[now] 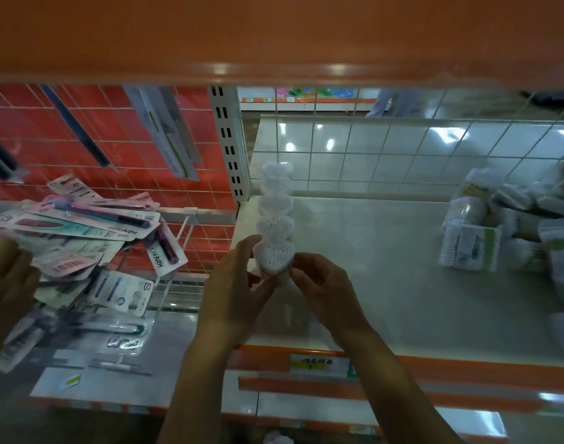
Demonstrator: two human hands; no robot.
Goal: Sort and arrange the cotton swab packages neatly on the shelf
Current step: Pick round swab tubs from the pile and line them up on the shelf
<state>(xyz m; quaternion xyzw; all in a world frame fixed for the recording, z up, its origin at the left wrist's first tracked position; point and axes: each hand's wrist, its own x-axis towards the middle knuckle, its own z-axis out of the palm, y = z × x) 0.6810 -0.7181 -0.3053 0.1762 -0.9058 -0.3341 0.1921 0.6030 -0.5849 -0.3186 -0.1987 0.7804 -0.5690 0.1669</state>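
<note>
Gripping from both sides, the two hands meet at the centre of the head view on the nearest heart-shaped box (pixel 274 257) of cotton swabs. The left hand (pixel 239 283) comes in from 7 o'clock, and its fingers (pixel 246 249) curl narrowly round the box's left lobe, with the thumb tucked under the lower point. The right hand (pixel 322 286) comes in from 5 o'clock, and its bent fingertips (pixel 301 261) pinch the right edge. The hands hide the box's base, so whether it rests on the shelf (pixel 386 270) cannot be told.

That box touches the next one in a row of hearts (pixel 276 206), which runs toward 12 o'clock along the shelf's left edge. At 3 o'clock, well apart from the row, other swab packages (pixel 473 248) lie in a loose pile. At 9 o'clock, toothbrush packs (pixel 91 225) are heaped in a wire basket (pixel 183 232). At 6 o'clock, an orange price rail (pixel 434 370) carries a yellow tag (pixel 309 363).
</note>
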